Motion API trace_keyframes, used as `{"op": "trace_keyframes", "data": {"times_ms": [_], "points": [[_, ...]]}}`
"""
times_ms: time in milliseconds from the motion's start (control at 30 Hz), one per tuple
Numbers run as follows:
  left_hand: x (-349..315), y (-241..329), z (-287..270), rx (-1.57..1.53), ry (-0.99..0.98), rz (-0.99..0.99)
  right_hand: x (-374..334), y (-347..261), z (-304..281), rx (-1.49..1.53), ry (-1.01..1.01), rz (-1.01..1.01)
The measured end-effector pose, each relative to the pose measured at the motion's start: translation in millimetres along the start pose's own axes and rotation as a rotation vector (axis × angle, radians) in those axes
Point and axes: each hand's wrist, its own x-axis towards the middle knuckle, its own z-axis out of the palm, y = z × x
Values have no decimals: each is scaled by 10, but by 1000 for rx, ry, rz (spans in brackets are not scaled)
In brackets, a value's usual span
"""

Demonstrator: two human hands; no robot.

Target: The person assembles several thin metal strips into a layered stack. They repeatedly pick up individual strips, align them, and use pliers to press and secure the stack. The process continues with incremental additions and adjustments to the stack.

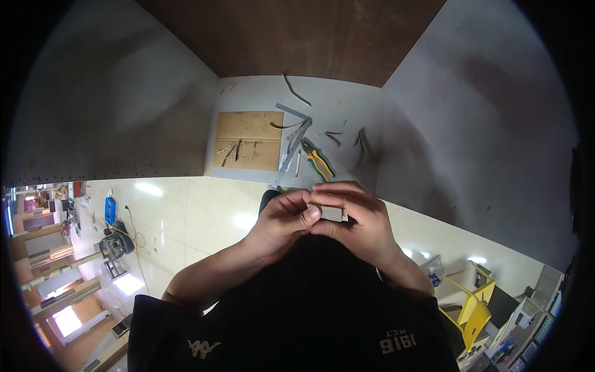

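Just in front of my chest, a small beige-grey rectangular block (333,214) is held between both hands. My left hand (286,217) pinches its left end, with the thumb lying on top. The fingers of my right hand (365,214) wrap round its far side and right end, and the thumb is beneath it. The fingers partly cover the block, and its exact kind cannot be told. Beyond my hands, pliers (318,160) with yellow and green handles lie on the grey panel (353,99).
Left of the pliers lie a metal angle ruler (293,144) and a cardboard sheet (257,127) with pen marks. Several thin dark strips (333,139) are scattered about. Grey panels (105,105) rise on both sides. A yellow stool (476,316) stands at lower right, a dark machine (116,243) at left.
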Motion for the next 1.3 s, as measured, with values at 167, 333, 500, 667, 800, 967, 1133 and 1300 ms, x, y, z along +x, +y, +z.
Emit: {"op": "trace_keyframes", "data": {"times_ms": [167,333,500,667,800,967,1133,1300], "points": [[-54,25,91,449,30,451,-127,-107,-161,54,25,42],[-46,22,81,723,121,657,-94,-111,-142,23,85,69],[-47,39,58,785,165,747,-130,25,37,263,79,215],[72,13,118,676,61,758,-167,138,286,810,181,318],[47,-124,19,365,4,583,-166,137,378,734,125,390],[-66,-134,-183,384,129,497,-268,286,140,341,-31,387],[-213,-83,-86,1325,157,464,-87,224,119,211,-110,88],[-303,-69,49,1560,159,442,-167,263,219,122,-99,-19]]}}
